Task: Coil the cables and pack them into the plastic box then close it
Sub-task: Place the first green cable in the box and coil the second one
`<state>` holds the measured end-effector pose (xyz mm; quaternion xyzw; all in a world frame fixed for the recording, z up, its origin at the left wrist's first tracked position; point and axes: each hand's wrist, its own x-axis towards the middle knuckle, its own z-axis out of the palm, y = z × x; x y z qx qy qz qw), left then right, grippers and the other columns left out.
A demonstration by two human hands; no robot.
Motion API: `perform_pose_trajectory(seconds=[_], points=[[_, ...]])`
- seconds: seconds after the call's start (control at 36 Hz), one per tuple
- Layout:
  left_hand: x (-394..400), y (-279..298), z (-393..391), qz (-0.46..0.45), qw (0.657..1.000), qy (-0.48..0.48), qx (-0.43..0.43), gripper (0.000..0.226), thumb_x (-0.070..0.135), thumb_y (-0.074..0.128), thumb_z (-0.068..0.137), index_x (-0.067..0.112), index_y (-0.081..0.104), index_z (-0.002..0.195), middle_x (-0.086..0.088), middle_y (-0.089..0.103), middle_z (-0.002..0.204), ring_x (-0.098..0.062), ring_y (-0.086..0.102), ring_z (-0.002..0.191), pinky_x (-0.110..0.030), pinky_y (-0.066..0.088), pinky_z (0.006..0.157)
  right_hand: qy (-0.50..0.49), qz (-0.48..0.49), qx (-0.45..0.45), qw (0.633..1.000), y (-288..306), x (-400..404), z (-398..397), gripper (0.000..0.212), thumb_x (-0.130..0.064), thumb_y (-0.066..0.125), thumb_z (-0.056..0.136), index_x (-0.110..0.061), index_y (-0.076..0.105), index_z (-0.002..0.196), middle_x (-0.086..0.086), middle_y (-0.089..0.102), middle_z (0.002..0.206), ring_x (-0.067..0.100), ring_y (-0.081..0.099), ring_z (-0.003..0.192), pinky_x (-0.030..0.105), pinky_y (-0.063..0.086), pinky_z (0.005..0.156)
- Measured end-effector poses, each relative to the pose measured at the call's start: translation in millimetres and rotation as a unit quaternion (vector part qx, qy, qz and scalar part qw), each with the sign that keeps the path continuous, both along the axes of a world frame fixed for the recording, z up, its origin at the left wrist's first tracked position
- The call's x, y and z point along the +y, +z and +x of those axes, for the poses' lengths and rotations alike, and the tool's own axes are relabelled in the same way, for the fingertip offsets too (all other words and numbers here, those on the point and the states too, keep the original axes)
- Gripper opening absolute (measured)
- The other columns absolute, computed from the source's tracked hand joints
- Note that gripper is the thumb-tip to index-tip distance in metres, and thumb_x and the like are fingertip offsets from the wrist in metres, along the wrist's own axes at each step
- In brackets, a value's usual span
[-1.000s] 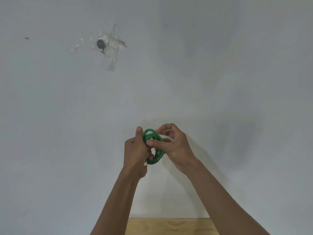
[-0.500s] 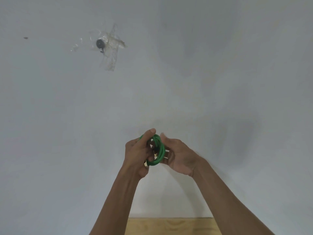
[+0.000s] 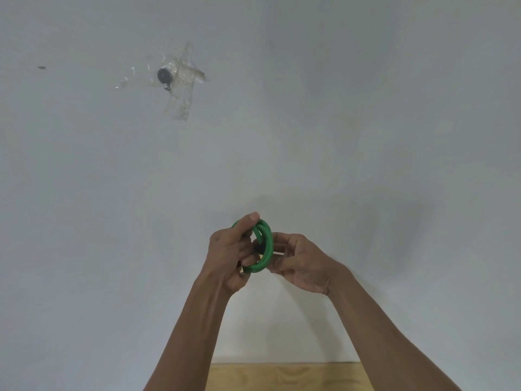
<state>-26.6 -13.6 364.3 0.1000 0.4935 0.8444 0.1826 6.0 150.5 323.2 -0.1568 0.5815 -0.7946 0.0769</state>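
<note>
Grey wall (image 3: 338, 108) fills the view, with a strip of wooden table (image 3: 282, 376) at the bottom edge and a dark round fitting (image 3: 165, 76) under clear tape (image 3: 180, 88) at upper left; the box is out of view. Both hands, raised before the wall, hold the green cable (image 3: 265, 249), wound into a small coil: the left hand (image 3: 231, 255) grips it, thumb over the top, and the right hand (image 3: 301, 261) pinches its right side. Against a second ago, the right hand's fingers sit lower and the coil stands more edge-on.
</note>
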Motion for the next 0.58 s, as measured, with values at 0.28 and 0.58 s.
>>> perform_pose_trajectory(seconds=[0.28,0.58], points=[[3,1,4,-0.020,0.999,-0.017,0.038,0.031,0.024,0.082,0.069,0.014,0.061,0.048,0.006,0.033,0.038,-0.010,0.026,0.028,-0.017,0.028,0.032,-0.052,0.077,0.040,0.995,4,0,-1,0.044,0.028,0.064,0.078,0.017,0.057,0.120,0.024,0.066,0.112,0.041,0.064,0.106,0.054,0.052,0.100],[6,-2,5,-0.073,0.989,0.014,0.126,0.016,0.017,0.087,0.066,0.011,0.074,0.061,0.008,0.044,0.041,-0.010,0.029,0.033,-0.020,0.029,0.036,-0.201,0.211,0.121,0.949,-8,2,-4,0.019,0.006,0.075,0.084,-0.002,0.077,0.100,0.008,0.079,0.100,0.019,0.075,0.099,0.026,0.056,0.090]])
